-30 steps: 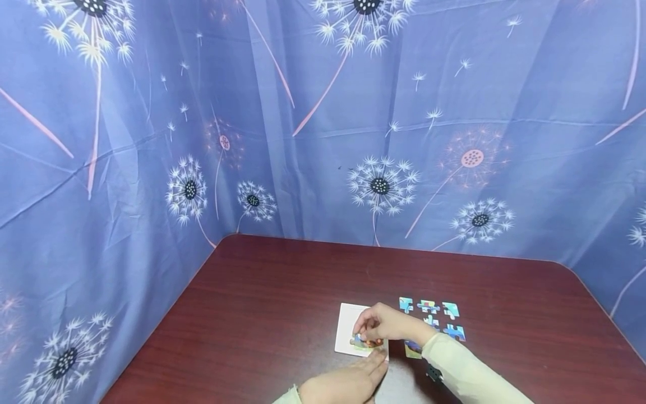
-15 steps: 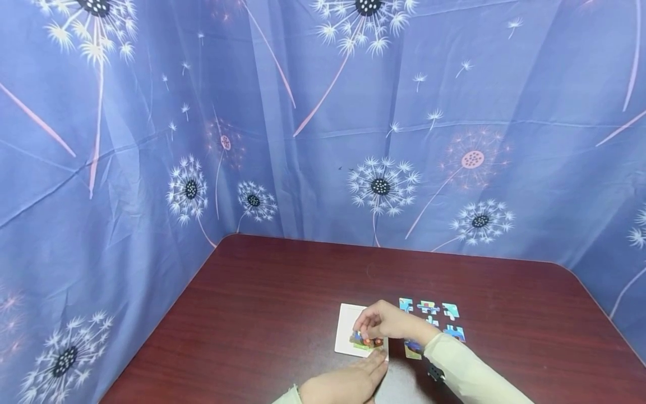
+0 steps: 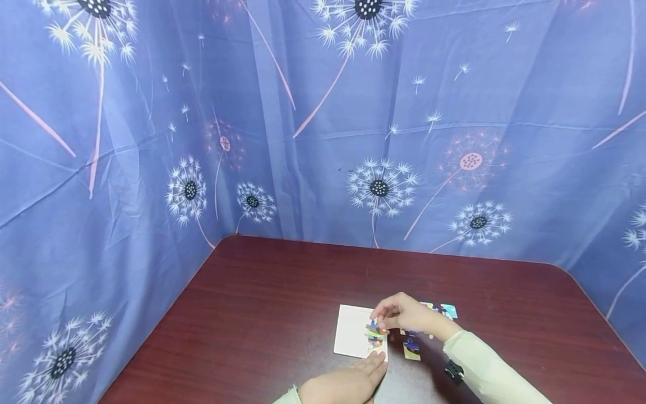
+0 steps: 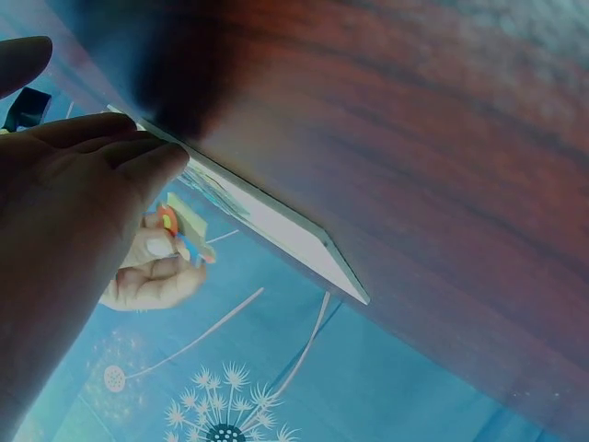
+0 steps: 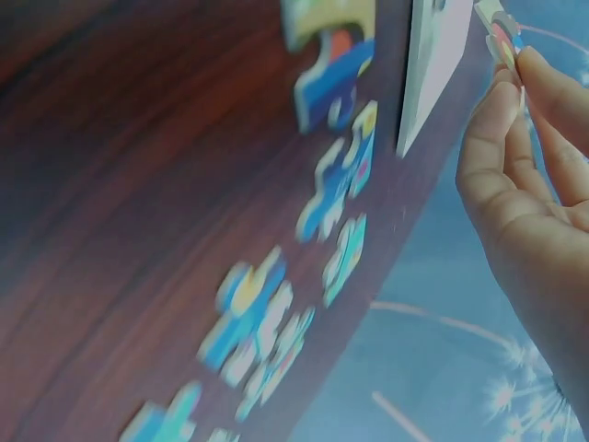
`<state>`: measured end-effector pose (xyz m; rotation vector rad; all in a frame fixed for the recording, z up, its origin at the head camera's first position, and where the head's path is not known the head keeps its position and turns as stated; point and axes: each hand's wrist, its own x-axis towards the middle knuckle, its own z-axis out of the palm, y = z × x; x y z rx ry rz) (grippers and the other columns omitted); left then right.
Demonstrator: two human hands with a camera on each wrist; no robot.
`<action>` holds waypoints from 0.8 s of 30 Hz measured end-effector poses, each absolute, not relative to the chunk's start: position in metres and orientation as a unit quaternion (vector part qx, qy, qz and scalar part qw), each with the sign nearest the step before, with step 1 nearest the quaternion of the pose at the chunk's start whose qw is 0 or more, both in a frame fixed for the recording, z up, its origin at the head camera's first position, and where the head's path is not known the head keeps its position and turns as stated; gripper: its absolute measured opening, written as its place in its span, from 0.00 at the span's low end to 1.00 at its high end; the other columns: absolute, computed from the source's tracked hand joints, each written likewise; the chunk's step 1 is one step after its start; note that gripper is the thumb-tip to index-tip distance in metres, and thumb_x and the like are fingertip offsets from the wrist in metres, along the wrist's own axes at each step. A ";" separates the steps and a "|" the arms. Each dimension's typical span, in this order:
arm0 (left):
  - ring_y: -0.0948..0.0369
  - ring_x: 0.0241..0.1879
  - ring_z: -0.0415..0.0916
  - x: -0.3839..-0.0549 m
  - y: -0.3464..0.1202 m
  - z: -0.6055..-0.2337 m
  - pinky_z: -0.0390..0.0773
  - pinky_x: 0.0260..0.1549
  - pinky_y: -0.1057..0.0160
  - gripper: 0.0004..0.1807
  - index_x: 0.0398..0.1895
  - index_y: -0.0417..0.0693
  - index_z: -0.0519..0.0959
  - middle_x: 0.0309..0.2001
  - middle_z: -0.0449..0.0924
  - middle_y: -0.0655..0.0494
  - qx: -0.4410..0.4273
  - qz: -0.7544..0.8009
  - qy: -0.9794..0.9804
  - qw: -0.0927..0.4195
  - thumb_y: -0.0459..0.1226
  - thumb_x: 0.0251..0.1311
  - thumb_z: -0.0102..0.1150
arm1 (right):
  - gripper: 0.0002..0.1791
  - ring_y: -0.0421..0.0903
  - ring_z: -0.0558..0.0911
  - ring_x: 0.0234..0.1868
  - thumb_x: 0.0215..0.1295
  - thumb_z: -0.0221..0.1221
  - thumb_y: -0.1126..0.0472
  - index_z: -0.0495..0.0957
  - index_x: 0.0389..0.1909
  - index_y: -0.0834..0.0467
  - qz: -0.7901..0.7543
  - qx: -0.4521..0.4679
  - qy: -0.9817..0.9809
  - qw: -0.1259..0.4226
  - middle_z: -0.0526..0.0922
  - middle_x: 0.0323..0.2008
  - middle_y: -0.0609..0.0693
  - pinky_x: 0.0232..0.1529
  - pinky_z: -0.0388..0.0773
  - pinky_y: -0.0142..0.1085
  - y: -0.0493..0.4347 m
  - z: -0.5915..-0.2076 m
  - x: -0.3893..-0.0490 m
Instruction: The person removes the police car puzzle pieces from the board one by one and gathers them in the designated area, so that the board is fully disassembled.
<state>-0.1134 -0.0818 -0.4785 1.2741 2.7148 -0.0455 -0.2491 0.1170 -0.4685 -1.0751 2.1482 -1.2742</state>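
Observation:
A white puzzle board (image 3: 350, 331) lies flat on the table. My left hand (image 3: 345, 381) rests with straight fingers on its near right corner. Between thumb and fingers of my right hand (image 3: 411, 314), a colourful jigsaw piece (image 3: 378, 327) is pinched above the board's right side; the right wrist view shows this jigsaw piece (image 5: 502, 35) tilted in the fingertips. Another jigsaw piece (image 3: 374, 340) lies on the board just in front of my left fingertips. In the left wrist view, the held jigsaw piece (image 4: 189, 226) is seen apart from the board's surface.
Several loose jigsaw pieces lie on the table right of the board, one near piece (image 3: 411, 352) among them; my right hand partly covers the group in the head view. The dark red table (image 3: 262, 303) meets a blue dandelion curtain (image 3: 303, 168) behind and at left.
My right hand has moved right and away from me, carrying its jigsaw piece from the board's middle to its right side. More bare board shows at left. My left hand stays put.

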 end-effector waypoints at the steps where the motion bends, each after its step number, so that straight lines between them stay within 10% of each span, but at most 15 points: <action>1: 0.60 0.72 0.53 -0.113 -0.082 -0.478 0.56 0.66 0.70 0.34 0.70 0.39 0.62 0.72 0.58 0.49 0.423 -0.015 0.903 0.070 0.50 0.68 0.48 | 0.09 0.43 0.81 0.29 0.61 0.61 0.69 0.82 0.43 0.66 -0.458 -0.385 0.773 0.211 0.83 0.29 0.56 0.29 0.81 0.36 0.121 -0.468 -0.249; 24: 0.61 0.72 0.51 -0.113 -0.083 -0.476 0.56 0.67 0.69 0.34 0.72 0.40 0.59 0.72 0.57 0.50 0.420 0.004 0.903 0.092 0.45 0.66 0.52 | 0.11 0.44 0.82 0.28 0.61 0.56 0.75 0.77 0.45 0.76 -0.500 -0.388 0.742 0.219 0.82 0.29 0.65 0.26 0.80 0.36 0.214 -0.472 -0.239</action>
